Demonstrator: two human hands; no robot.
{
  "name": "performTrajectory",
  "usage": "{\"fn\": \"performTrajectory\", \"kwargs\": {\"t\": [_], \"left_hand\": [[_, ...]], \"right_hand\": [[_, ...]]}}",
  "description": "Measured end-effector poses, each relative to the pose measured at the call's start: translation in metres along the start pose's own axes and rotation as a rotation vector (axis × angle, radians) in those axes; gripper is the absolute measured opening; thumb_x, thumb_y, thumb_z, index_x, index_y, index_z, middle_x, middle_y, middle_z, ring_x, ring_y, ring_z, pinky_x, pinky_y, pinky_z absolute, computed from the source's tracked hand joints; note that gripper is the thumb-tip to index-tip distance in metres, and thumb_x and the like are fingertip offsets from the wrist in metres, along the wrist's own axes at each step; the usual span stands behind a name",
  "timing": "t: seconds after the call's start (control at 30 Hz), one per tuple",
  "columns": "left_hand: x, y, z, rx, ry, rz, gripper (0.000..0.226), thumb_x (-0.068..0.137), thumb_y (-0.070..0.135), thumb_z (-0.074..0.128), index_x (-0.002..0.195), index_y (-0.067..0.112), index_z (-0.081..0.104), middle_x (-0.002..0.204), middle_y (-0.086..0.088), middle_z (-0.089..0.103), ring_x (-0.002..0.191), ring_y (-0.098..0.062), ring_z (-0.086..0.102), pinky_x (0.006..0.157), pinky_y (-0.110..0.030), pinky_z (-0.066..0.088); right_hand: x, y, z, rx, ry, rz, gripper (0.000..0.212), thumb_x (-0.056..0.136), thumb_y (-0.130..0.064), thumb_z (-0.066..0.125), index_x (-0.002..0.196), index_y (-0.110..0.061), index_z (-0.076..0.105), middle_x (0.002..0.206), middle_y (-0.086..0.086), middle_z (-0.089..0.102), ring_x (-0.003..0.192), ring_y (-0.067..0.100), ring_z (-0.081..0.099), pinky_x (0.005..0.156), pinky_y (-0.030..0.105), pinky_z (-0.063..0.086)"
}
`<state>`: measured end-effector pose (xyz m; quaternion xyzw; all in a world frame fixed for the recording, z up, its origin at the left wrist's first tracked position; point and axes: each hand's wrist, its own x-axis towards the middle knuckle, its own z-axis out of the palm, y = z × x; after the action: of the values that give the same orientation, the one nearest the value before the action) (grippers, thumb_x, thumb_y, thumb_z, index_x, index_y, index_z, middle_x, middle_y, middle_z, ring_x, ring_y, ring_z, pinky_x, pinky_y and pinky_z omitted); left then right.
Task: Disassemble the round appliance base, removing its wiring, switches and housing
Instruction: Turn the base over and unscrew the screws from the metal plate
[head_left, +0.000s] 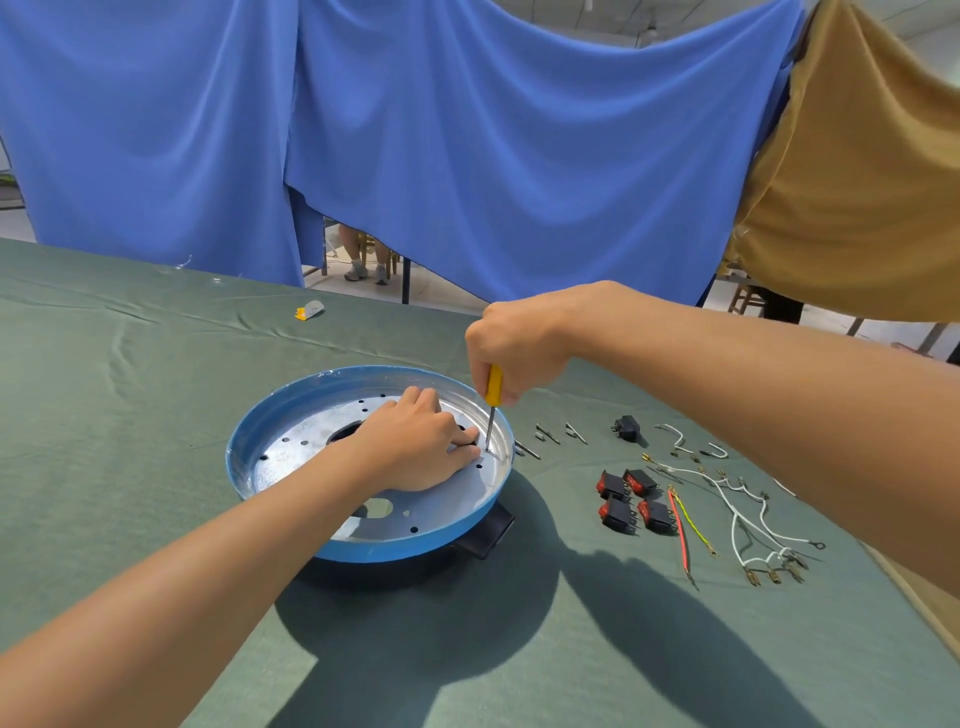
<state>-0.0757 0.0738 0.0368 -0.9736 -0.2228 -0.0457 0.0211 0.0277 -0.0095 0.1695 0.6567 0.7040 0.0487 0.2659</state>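
1 round blue-walled appliance base (244, 462) with a perforated silver plate inside sits on the grey-green cloth-covered table (156, 415), just ahead of the person. The left hand (415, 449) lies on the plate, fingers flat and pressed together near the right rim. The right hand (514, 343) curls its fingers round 1 yellow-handled screwdriver (493, 387), held upright with its tip on the plate beside the left fingertips. Right of the base lie 4 black rocker switches with red buttons (615, 514), 1 small black plug part (627, 428), at least 3 slim metal screws (548, 434), 1 red wire (680, 535), 1 yellow-green wire (696, 525) and a tangle of white wires (743, 519). A blue cloth (467, 130) and a tan cloth (857, 182) hang behind.
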Motion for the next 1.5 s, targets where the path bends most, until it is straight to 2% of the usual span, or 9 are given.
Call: {"fn": "performTrajectory", "kwargs": {"t": [0.13,0.27,0.53,0.67,0.8,1.13,1.27,1.4,1.5], "left_hand": [[0.000,-0.001,0.001,0.002,0.006,0.003,0.046,0.100,0.054,0.029,0.132,0.034,0.056,0.109,-0.010,0.045,0.113,-0.028,0.038,0.085,-0.037,0.035],[0.002,-0.002,0.002,-0.017,0.005,0.000,0.048,0.100,0.055,0.030,0.137,0.036,0.052,0.113,-0.010,0.046,0.113,-0.027,0.038,0.083,-0.035,0.033],[0.002,-0.002,0.003,-0.006,0.015,0.004,0.049,0.100,0.056,0.029,0.139,0.036,0.050,0.115,-0.011,0.048,0.113,-0.025,0.039,0.084,-0.034,0.034],[0.003,-0.002,0.002,-0.012,0.017,0.004,0.048,0.100,0.055,0.029,0.139,0.035,0.051,0.114,-0.009,0.048,0.111,-0.024,0.038,0.081,-0.033,0.032],[0.002,-0.002,0.003,-0.007,0.010,0.009,0.047,0.100,0.054,0.030,0.138,0.036,0.052,0.113,-0.010,0.046,0.113,-0.026,0.038,0.084,-0.035,0.034],[0.000,0.000,0.002,-0.020,0.006,-0.005,0.046,0.100,0.054,0.030,0.137,0.038,0.052,0.115,-0.011,0.046,0.115,-0.028,0.038,0.086,-0.036,0.035],[-0.001,-0.001,0.001,-0.016,-0.005,-0.008,0.047,0.100,0.054,0.029,0.141,0.038,0.048,0.119,-0.011,0.047,0.117,-0.026,0.038,0.088,-0.036,0.035],[-0.001,0.000,0.000,-0.017,-0.024,-0.003,0.046,0.100,0.054,0.029,0.138,0.038,0.051,0.116,-0.010,0.047,0.116,-0.026,0.039,0.086,-0.035,0.035],[0.000,0.000,0.000,-0.033,-0.032,-0.019,0.049,0.100,0.054,0.030,0.141,0.036,0.048,0.117,-0.009,0.046,0.115,-0.026,0.038,0.085,-0.034,0.033]], "right_hand": [[0.002,0.005,0.004,0.273,-0.055,0.224,0.061,0.092,-0.063,0.044,0.058,-0.013,0.052,0.050,-0.002,0.043,0.049,0.023,0.036,0.049,0.025,0.031],[0.001,0.004,0.003,0.241,-0.088,0.284,0.036,0.096,-0.029,0.049,0.072,-0.011,0.069,0.061,0.002,0.054,0.050,0.019,0.042,0.046,0.023,0.033],[-0.007,0.009,0.006,0.369,0.111,0.201,0.005,0.082,-0.020,0.074,0.087,-0.021,0.075,0.070,-0.004,0.063,0.066,0.014,0.061,0.047,0.017,0.044],[-0.007,0.008,0.014,0.424,0.115,0.180,0.007,0.085,-0.028,0.072,0.089,-0.023,0.073,0.074,-0.007,0.062,0.076,0.018,0.061,0.060,0.028,0.053],[-0.006,0.005,0.014,0.414,0.050,0.310,0.054,0.094,-0.052,0.049,0.065,-0.011,0.067,0.056,-0.001,0.053,0.051,0.019,0.046,0.050,0.025,0.038],[-0.006,-0.009,0.002,0.130,0.139,0.131,0.006,0.082,-0.026,0.075,0.084,-0.022,0.071,0.069,-0.009,0.057,0.064,0.000,0.041,0.046,0.022,0.032],[-0.004,-0.002,0.003,0.176,0.116,0.108,0.013,0.081,-0.026,0.076,0.095,-0.025,0.075,0.071,-0.013,0.059,0.071,0.004,0.053,0.048,0.020,0.034],[-0.002,0.002,0.010,0.278,0.060,0.224,0.046,0.089,-0.055,0.058,0.068,-0.014,0.063,0.067,-0.002,0.058,0.066,0.020,0.054,0.052,0.026,0.037],[-0.002,0.000,0.006,0.239,-0.042,0.268,0.046,0.098,-0.040,0.048,0.064,-0.014,0.065,0.070,-0.002,0.065,0.059,0.016,0.050,0.051,0.026,0.038]]}}
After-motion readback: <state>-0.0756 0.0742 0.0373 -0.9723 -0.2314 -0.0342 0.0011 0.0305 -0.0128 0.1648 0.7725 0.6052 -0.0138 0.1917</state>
